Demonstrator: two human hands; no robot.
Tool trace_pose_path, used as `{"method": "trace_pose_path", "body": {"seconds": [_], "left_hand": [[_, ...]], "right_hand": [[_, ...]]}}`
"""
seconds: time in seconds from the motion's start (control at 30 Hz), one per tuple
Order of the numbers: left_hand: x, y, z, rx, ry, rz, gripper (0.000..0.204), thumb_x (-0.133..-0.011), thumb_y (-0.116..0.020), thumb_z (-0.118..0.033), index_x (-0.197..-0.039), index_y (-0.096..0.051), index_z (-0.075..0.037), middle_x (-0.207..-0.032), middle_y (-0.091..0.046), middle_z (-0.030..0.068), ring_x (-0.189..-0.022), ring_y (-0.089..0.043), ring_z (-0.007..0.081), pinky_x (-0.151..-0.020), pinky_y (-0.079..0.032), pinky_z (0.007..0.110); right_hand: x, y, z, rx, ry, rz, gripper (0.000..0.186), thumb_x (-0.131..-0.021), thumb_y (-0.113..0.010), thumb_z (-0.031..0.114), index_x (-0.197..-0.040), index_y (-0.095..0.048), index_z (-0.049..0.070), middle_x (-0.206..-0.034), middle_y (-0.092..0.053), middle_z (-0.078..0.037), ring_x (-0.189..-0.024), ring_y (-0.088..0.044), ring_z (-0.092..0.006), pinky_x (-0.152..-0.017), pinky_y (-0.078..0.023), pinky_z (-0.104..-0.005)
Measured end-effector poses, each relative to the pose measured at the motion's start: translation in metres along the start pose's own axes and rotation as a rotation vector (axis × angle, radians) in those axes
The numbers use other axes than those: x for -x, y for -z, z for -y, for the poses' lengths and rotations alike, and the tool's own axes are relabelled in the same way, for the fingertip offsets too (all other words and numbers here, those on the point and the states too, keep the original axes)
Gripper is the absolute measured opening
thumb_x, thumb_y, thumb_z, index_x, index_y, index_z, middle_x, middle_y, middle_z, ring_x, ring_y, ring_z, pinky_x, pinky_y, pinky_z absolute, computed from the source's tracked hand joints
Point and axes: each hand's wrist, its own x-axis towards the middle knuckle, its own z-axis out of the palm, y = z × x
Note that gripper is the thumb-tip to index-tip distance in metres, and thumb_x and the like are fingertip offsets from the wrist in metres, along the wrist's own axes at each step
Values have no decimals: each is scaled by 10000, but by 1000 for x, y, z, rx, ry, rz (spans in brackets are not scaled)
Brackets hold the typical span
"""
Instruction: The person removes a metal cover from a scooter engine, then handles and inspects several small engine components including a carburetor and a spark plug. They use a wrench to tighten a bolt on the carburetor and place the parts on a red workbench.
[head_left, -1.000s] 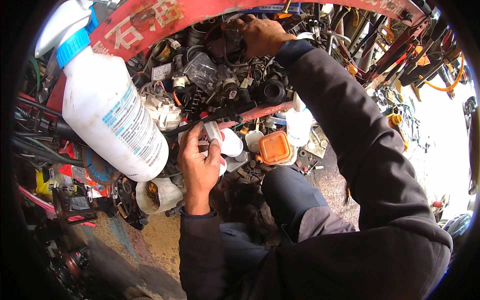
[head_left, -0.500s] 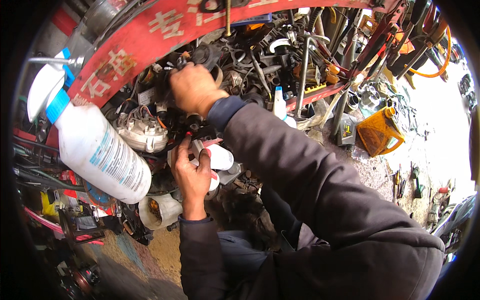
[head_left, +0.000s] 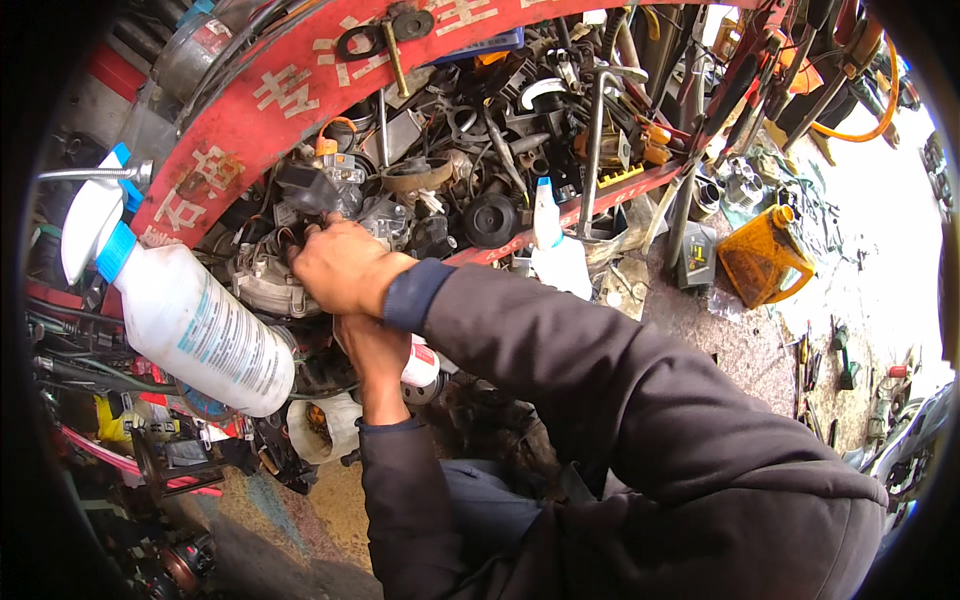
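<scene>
My right hand point(head_left: 345, 268) is closed, back up, with its fingers curled down beside a pale metal motor housing point(head_left: 268, 275); what they grip is hidden beneath it. A dark boxy part point(head_left: 308, 190) lies just past its fingertips. Directly below it is my left hand point(head_left: 376, 352), its fingers covered by the right hand. A white bottle with a red-marked label point(head_left: 420, 364) shows beside the left hand, partly covered by the right sleeve. To the left, a large white spray bottle with a blue collar point(head_left: 200, 325) leans at a slant.
A red metal beam point(head_left: 270, 105) arches across the far side. Beyond my hands lies a heap of used parts, with a black round cap point(head_left: 492, 218) on it. A white nozzle bottle point(head_left: 558, 262) stands near my right forearm. An amber jug point(head_left: 768, 258) lies on the floor at right.
My right hand has come back toward me from the parts heap and now covers my left fingers, which earlier pinched a small pale piece. The view has shifted slightly.
</scene>
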Motion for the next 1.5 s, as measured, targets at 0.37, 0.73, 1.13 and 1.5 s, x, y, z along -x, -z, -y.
{"method": "trace_pose_path", "body": {"seconds": [0.37, 0.73, 1.13, 1.5], "left_hand": [[-3, 2, -4, 25, 210, 17, 536, -783, -692, -79, -1262, -534, 103, -951, -674, 170, -843, -647, 250, -792, -507, 371], [-4, 4, 0, 205, 281, 59, 518, -834, -666, -40, -1284, -480, 138, -1074, -661, 219, -935, -642, 236, -812, -523, 344], [-3, 1, 4, 194, 243, 1, 489, -836, -651, -35, -1291, -514, 83, -962, -671, 153, -833, -640, 196, -765, -521, 320], [3, 14, 6, 261, 256, 44, 484, -855, -627, -39, -1306, -500, 81, -1021, -678, 157, -876, -657, 194, -792, -533, 315]], "right_hand": [[5, 38, -82, -109, -684, 45, 720, -873, -464, 362, -1408, -364, -109, -1178, -641, -259, -1207, -534, -438, -1078, -247, -613], [-4, 14, -46, -317, -451, 51, 839, -912, -499, 423, -1524, -171, -49, -1089, -668, -270, -1099, -598, -446, -1083, -248, -613], [13, 30, -97, 18, -694, -100, 537, -878, -592, 454, -1213, -587, 35, -1164, -636, -226, -1152, -568, -421, -970, -415, -572], [7, 55, -130, 345, -618, -63, 282, -871, -577, 194, -1070, -664, 12, -1094, -650, -227, -987, -676, -365, -801, -568, -429]]}}
